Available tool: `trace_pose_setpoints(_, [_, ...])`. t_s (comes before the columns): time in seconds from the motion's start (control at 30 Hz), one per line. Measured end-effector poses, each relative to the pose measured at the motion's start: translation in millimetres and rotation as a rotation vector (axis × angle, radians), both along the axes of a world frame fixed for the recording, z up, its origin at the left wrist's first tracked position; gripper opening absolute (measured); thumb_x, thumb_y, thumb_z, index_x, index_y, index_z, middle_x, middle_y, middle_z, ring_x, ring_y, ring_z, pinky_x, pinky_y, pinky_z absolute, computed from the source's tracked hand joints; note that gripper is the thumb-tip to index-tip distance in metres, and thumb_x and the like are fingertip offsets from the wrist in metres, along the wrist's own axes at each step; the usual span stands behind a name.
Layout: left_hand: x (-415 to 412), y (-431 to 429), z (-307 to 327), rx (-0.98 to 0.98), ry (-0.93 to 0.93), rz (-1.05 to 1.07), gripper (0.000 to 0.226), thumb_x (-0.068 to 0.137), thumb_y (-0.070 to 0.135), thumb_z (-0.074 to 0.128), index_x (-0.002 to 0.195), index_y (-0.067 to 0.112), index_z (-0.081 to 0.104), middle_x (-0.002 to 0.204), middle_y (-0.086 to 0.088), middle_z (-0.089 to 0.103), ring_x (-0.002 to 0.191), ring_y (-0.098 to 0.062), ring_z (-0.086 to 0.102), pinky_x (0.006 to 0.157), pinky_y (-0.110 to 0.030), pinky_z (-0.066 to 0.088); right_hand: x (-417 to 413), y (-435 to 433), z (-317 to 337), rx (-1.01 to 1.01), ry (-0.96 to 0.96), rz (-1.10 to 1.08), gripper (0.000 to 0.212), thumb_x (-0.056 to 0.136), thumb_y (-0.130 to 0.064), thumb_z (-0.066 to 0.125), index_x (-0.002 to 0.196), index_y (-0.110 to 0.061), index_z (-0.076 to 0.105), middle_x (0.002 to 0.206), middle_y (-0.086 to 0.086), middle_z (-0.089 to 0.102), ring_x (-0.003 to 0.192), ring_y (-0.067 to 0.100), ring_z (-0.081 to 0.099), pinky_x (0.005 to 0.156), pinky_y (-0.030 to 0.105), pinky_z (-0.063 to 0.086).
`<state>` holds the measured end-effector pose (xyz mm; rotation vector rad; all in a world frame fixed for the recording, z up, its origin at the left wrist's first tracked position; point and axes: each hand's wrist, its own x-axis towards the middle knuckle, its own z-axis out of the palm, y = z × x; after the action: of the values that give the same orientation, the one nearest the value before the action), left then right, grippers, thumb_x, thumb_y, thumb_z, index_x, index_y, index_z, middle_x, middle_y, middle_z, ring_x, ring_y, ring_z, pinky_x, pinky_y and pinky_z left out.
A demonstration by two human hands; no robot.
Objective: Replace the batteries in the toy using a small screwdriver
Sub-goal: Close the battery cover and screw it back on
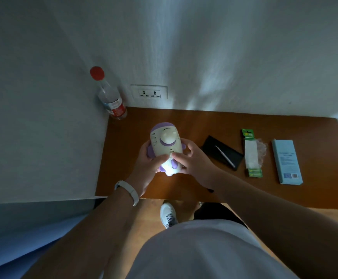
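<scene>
A cream and purple toy [165,143] is held just above the brown table [264,192], its near end glowing white. My left hand [148,164] grips its left side, with the thumb across the lit end. My right hand [192,158] holds the right side, fingertips at the same end. A thin metal screwdriver [225,156] lies on a black pouch [221,152] to the right. Further right lies a green battery pack [251,154] with torn clear wrapping.
A red-capped water bottle [110,97] stands in the back left corner by a wall socket [149,93]. A light blue box [286,162] lies at the far right. The white wall runs along the left and back. My shoe [168,214] shows below the table's front edge.
</scene>
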<state>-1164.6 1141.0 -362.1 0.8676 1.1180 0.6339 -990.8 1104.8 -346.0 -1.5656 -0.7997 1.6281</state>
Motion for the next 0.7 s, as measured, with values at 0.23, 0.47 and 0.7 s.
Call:
trace_pose_setpoints(0.23, [-3.2, 2.9, -3.4, -0.041, -0.041, 0.01, 0.085, 0.068, 0.027, 0.087, 0.142, 0.029, 0.047, 0.128, 0.002, 0.068, 0.118, -0.022, 0.067, 0.092, -0.042, 0.059, -1.4, 4.5, -2.9, -0.001, -0.005, 0.043, 0.043, 0.071, -0.043, 0.081, 0.096, -0.067, 0.056, 0.108, -0.013, 0.066, 0.097, 0.002, 0.069, 0.071, 0.026, 0.059])
trace_pose_setpoints(0.47, [-12.1, 0.7, 5.0, 0.064, 0.151, -0.045, 0.067, 0.083, 0.035, 0.081, 0.141, 0.032, 0.048, 0.129, 0.009, 0.066, 0.119, -0.017, 0.064, 0.085, -0.028, 0.059, -1.2, 3.5, 4.7, 0.047, -0.114, 0.125, 0.057, 0.077, -0.05, 0.071, 0.128, -0.041, 0.046, 0.119, -0.007, 0.062, 0.106, 0.013, 0.066, 0.079, 0.028, 0.059])
trace_pose_setpoints(0.7, [-19.1, -7.0, 18.3, 0.18, 0.335, -0.063, 0.051, 0.089, 0.036, 0.074, 0.135, 0.027, 0.052, 0.119, 0.008, 0.065, 0.111, -0.01, 0.062, 0.064, -0.005, 0.051, 1.3, -5.0, 15.3, 0.09, -0.3, 0.208, 0.043, 0.09, -0.047, 0.06, 0.129, -0.048, 0.042, 0.108, -0.029, 0.058, 0.102, 0.0, 0.061, 0.08, 0.019, 0.051])
